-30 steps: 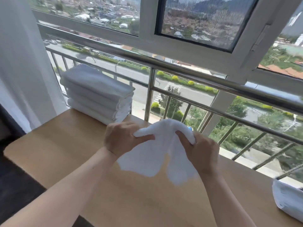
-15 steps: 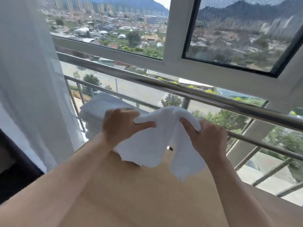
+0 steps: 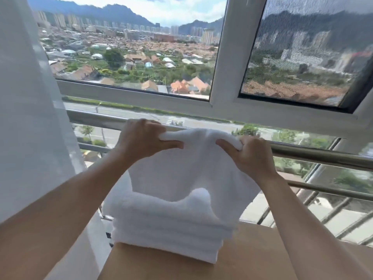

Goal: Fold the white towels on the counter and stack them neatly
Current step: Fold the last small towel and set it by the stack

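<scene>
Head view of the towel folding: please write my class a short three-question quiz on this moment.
1. True or false: the left hand is empty.
2. What sits on the counter? A) a stack of folded towels B) a basket C) a plate
3. Fill in: the right hand grips the held towel by its ___ edge.
Key: 1 false; 2 A; 3 top.

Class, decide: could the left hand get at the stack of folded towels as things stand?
Probably not yet: the left hand grips the raised towel, which hangs over the stack of folded towels just below. Nothing else blocks it.
</scene>
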`<state>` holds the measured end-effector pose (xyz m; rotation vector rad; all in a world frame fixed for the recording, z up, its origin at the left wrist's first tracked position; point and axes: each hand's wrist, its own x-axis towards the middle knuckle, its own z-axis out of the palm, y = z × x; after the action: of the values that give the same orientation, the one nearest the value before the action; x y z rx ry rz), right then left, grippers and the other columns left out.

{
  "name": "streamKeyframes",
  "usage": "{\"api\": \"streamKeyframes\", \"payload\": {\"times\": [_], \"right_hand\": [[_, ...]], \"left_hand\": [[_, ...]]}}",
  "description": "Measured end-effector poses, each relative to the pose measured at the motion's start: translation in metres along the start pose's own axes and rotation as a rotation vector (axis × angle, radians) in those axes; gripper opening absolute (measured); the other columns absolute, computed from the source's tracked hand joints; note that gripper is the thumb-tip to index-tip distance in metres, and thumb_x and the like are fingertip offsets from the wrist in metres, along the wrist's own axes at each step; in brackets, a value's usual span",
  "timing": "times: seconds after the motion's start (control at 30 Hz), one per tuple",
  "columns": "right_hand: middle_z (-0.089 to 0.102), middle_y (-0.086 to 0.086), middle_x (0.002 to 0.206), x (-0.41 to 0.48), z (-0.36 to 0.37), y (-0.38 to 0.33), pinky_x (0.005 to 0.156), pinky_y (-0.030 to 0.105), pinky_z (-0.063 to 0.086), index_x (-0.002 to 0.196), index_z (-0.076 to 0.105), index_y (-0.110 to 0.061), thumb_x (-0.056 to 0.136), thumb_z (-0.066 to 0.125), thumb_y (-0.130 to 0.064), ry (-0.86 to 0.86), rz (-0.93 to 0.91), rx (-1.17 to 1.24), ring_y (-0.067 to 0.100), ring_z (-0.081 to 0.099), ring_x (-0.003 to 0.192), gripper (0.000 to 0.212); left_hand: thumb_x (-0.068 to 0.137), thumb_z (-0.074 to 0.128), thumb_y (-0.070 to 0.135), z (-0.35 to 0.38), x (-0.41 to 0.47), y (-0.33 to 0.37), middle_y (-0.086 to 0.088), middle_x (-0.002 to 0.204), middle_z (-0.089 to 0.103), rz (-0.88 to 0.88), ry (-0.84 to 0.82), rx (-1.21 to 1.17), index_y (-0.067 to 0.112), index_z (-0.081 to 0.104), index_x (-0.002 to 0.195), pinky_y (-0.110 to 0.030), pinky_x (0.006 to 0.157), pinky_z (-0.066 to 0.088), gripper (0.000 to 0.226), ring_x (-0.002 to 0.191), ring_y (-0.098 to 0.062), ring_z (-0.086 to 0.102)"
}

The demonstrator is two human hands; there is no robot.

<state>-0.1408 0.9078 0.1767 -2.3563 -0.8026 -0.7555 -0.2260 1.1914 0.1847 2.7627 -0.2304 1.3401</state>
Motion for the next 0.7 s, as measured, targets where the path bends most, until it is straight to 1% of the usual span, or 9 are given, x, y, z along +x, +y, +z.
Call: {"api": "streamKeyframes", "payload": {"times": [0.07, 0.13, 0.2, 0.3, 0.4, 0.47, 0.53, 0.63, 0.7], "right_hand": [[0.042, -0.004, 0.046, 0.016, 0.018, 0.001, 0.053, 0.037, 0.040, 0.051, 0.035, -0.022, 0.081, 0.046, -0.077, -0.051, 0.017, -0.050, 0.031, 0.048, 0.050, 0.065], [0.055, 0.007, 0.054, 0.031, 0.031, 0.006, 0.058, 0.039, 0.045, 0.056, 0.043, -0.018, 0.080, 0.040, -0.079, -0.070, 0.014, -0.122, 0.037, 0.058, 0.060, 0.066], [0.053, 0.006, 0.053, 0.046, 0.037, 0.012, 0.057, 0.037, 0.043, 0.057, 0.040, -0.019, 0.083, 0.041, -0.080, -0.016, -0.042, -0.184, 0.037, 0.059, 0.058, 0.066], [0.047, 0.003, 0.047, 0.058, 0.036, 0.022, 0.049, 0.029, 0.034, 0.057, 0.043, -0.019, 0.087, 0.045, -0.078, 0.124, -0.157, -0.247, 0.031, 0.052, 0.046, 0.066], [0.046, 0.003, 0.045, 0.040, 0.050, 0.030, 0.046, 0.026, 0.030, 0.056, 0.045, -0.018, 0.088, 0.049, -0.074, 0.194, -0.274, -0.246, 0.026, 0.047, 0.041, 0.064], [0.045, 0.003, 0.045, 0.010, 0.069, 0.032, 0.046, 0.028, 0.029, 0.053, 0.048, -0.015, 0.089, 0.052, -0.071, 0.185, -0.332, -0.211, 0.025, 0.046, 0.042, 0.066], [0.044, 0.003, 0.045, -0.025, 0.091, 0.033, 0.045, 0.030, 0.031, 0.051, 0.046, -0.015, 0.089, 0.053, -0.070, 0.121, -0.366, -0.170, 0.026, 0.046, 0.042, 0.067], [0.045, 0.001, 0.046, -0.069, 0.112, 0.033, 0.042, 0.033, 0.038, 0.053, 0.044, -0.018, 0.087, 0.059, -0.070, 0.048, -0.361, -0.114, 0.025, 0.048, 0.042, 0.064], [0.045, 0.000, 0.046, -0.089, 0.117, 0.031, 0.041, 0.032, 0.037, 0.054, 0.043, -0.020, 0.085, 0.058, -0.072, 0.029, -0.334, -0.088, 0.023, 0.049, 0.041, 0.063]], "left_hand": [[0.066, 0.046, 0.087, 0.010, 0.009, -0.023, 0.000, 0.050, 0.054, 0.019, -0.045, -0.012, 0.024, 0.032, 0.052, -0.031, 0.054, 0.044, 0.066, 0.050, -0.029, 0.062], [0.067, 0.046, 0.085, 0.021, 0.020, -0.041, -0.001, 0.052, 0.054, 0.047, -0.047, -0.008, 0.023, 0.033, 0.053, -0.032, 0.054, 0.045, 0.065, 0.053, -0.030, 0.063], [0.069, 0.050, 0.082, 0.029, 0.032, -0.055, -0.002, 0.051, 0.055, 0.094, -0.005, 0.014, 0.024, 0.034, 0.052, -0.032, 0.051, 0.046, 0.063, 0.050, -0.030, 0.063], [0.072, 0.060, 0.077, 0.030, 0.044, -0.066, -0.002, 0.049, 0.054, 0.149, 0.081, 0.051, 0.018, 0.044, 0.049, -0.028, 0.046, 0.042, 0.065, 0.044, -0.027, 0.060], [0.073, 0.071, 0.073, 0.034, 0.021, -0.068, 0.000, 0.048, 0.051, 0.214, 0.096, 0.069, 0.017, 0.050, 0.049, -0.027, 0.041, 0.041, 0.065, 0.042, -0.024, 0.055], [0.075, 0.068, 0.072, 0.042, -0.016, -0.065, 0.000, 0.049, 0.053, 0.254, 0.044, 0.048, 0.016, 0.054, 0.048, -0.027, 0.041, 0.042, 0.064, 0.042, -0.023, 0.055], [0.075, 0.064, 0.073, 0.048, -0.055, -0.061, 0.000, 0.048, 0.052, 0.252, -0.028, 0.032, 0.015, 0.053, 0.046, -0.027, 0.041, 0.041, 0.066, 0.041, -0.023, 0.054], [0.072, 0.063, 0.077, 0.052, -0.101, -0.059, 0.001, 0.047, 0.047, 0.205, -0.136, 0.027, 0.015, 0.048, 0.046, -0.026, 0.040, 0.036, 0.069, 0.039, -0.025, 0.049], [0.072, 0.062, 0.078, 0.054, -0.123, -0.058, 0.002, 0.048, 0.046, 0.212, -0.194, 0.028, 0.015, 0.050, 0.047, -0.024, 0.041, 0.034, 0.069, 0.040, -0.024, 0.047]]}}
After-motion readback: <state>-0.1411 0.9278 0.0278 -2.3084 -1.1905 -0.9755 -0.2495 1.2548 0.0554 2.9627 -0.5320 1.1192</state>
